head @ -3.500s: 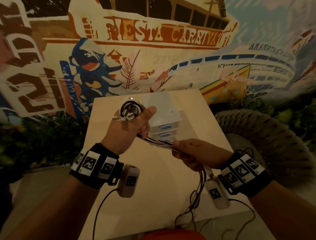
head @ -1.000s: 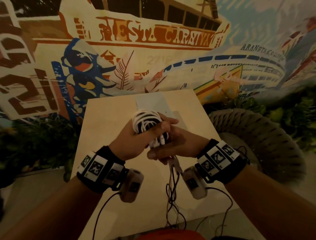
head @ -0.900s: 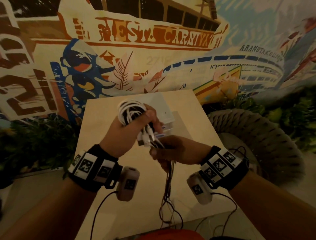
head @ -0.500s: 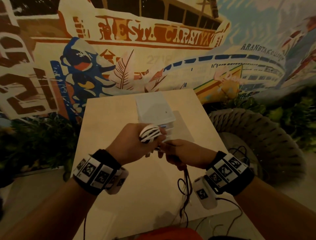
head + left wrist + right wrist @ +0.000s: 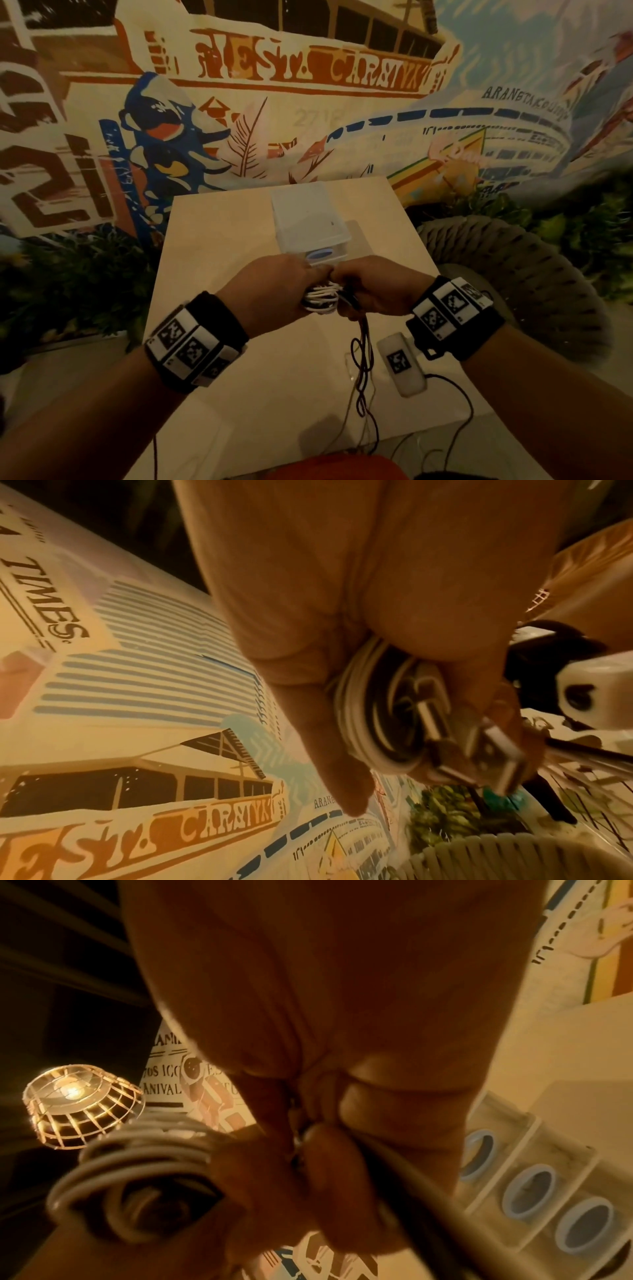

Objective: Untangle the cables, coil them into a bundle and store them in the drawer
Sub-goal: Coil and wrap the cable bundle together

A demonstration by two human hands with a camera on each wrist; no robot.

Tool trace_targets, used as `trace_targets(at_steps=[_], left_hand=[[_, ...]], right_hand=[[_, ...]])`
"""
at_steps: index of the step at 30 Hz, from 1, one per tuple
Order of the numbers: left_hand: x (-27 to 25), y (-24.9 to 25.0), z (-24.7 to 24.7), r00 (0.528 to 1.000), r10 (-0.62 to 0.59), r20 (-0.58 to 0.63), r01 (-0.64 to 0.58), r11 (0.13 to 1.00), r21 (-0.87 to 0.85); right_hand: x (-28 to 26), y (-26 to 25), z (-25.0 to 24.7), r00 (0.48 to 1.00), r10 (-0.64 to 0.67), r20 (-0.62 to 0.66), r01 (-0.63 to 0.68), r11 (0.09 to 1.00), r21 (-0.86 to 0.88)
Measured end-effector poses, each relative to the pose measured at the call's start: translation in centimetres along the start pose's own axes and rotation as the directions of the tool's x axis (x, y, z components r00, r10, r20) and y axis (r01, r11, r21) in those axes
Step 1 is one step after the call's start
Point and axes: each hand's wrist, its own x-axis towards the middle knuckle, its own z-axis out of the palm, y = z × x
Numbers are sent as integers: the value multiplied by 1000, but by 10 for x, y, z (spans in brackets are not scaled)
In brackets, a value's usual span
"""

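Note:
My left hand [image 5: 274, 291] grips a coil of white and dark cables [image 5: 322, 298], seen close in the left wrist view as round white loops [image 5: 363, 710] with metal plug ends [image 5: 493, 753] beside them. My right hand [image 5: 373, 291] touches it knuckle to knuckle and grips the dark loose cables [image 5: 363, 363] that hang from its fist to the table. In the right wrist view the coil [image 5: 137, 1164] shows at the left and the dark strand [image 5: 431, 1199] runs out of my fist. A small white drawer unit [image 5: 310, 222] stands just beyond the hands, drawers with blue oval handles [image 5: 529, 1188] closed.
The pale square table [image 5: 219, 246] carries the drawer unit. A woven rope seat [image 5: 513, 274] sits at the right. Plants and a painted mural wall lie behind. A lit cage lamp [image 5: 78, 1102] hangs overhead. Wrist camera leads trail off the table's front edge.
Both hands have dropped and come together in front of the drawer unit. The left hand has rolled palm down, so the coil now sits low between the fists. Less loose cable hangs below.

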Motion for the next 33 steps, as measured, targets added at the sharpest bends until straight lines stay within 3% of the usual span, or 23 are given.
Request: trace_targets(at_steps=[2, 6, 9, 13, 16, 18, 24, 26, 29, 33], left_hand=[[1, 3, 4, 996, -81, 29, 80, 995, 52], [3, 9, 4, 984, -161, 72, 160, 987, 23], [7, 16, -2, 964, -197, 181, 178, 977, 115], [7, 18, -1, 957, -157, 243, 126, 982, 138], [8, 17, 1, 935, -198, 295, 143, 969, 200], [10, 16, 1, 924, -232, 305, 161, 957, 242], [0, -9, -8, 975, -206, 85, 202, 978, 52], [-7, -20, -9, 963, -268, 13, 267, 953, -140], [-20, -28, -1, 927, -371, 62, 355, 810, -467], [-20, -15, 10, 940, -296, 169, 319, 591, -741]], right_hand=[[3, -3, -5, 999, 15, 50, -15, 1000, -4], [7, -13, -4, 980, 81, 183, -31, 966, -257], [11, -18, -1, 983, 110, 149, -34, 899, -437], [12, -22, 8, 984, 118, 131, -8, 773, -634], [16, -16, 22, 999, 42, 32, 0, 603, -798], [16, -13, 26, 1000, 8, 21, 13, 568, -823], [5, -11, 10, 995, -91, 48, 101, 766, -636], [1, -9, 3, 989, -144, 29, 138, 846, -515], [-5, -6, -4, 975, -222, 0, 216, 948, -233], [-9, -2, 2, 943, -321, 92, 318, 947, 42]])
